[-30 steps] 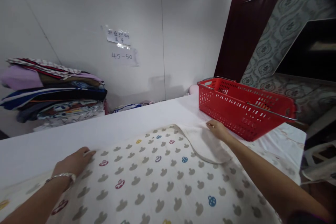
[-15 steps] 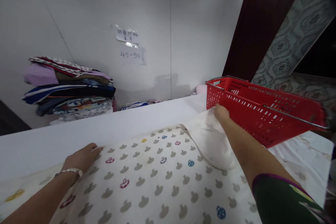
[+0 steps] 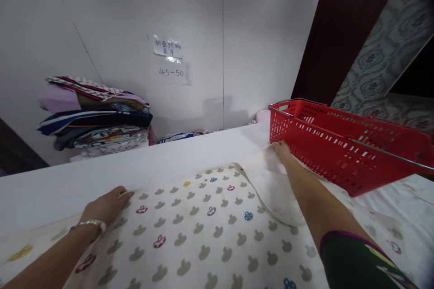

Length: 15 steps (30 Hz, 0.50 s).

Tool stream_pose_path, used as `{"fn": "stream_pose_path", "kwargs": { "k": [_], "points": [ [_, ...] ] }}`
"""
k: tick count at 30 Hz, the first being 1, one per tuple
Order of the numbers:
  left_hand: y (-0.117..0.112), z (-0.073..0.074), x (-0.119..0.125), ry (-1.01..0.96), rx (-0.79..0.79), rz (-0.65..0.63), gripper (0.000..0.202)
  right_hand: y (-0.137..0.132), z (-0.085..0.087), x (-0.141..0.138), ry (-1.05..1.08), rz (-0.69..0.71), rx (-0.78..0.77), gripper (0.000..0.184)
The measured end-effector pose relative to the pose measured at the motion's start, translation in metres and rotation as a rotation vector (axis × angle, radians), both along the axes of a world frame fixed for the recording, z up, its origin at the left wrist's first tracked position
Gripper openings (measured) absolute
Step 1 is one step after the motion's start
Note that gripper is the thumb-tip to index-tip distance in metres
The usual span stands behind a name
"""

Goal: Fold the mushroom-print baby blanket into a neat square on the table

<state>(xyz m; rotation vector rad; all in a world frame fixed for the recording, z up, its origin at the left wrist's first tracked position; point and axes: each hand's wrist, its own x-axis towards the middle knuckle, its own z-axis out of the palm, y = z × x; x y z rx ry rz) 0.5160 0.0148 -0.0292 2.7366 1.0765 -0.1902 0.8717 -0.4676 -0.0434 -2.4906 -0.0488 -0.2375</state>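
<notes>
White table, pale wall, red basket, left fingers and right fingers pinching cloth

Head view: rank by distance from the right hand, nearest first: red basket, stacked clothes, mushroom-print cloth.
From the right hand:
1. Mushroom-print cloth: at its fingertips, spreading left and toward the wearer.
2. Red basket: just beyond, to the right.
3. Stacked clothes: far left, by the wall.

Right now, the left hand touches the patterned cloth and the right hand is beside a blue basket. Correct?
Not blue: the head view shows a red basket. The left hand touches the patterned cloth, with the right hand beside the basket.
</notes>
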Motion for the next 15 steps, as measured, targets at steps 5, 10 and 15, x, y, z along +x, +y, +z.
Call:
{"fn": "stream_pose_path", "kwargs": {
  "k": [5,10,15],
  "points": [
    [0.002,0.000,0.001,-0.009,-0.008,-0.017,0.041,0.008,-0.009,-0.007,-0.006,0.082,0.121,0.031],
    [0.007,0.004,0.002,-0.003,-0.071,-0.026,0.042,0.008,0.000,-0.010,0.006,0.184,0.078,0.041],
    [0.003,0.013,0.004,0.006,-0.154,-0.006,0.045,0.031,0.006,-0.021,0.050,0.334,-0.118,0.033]
  ]
}}
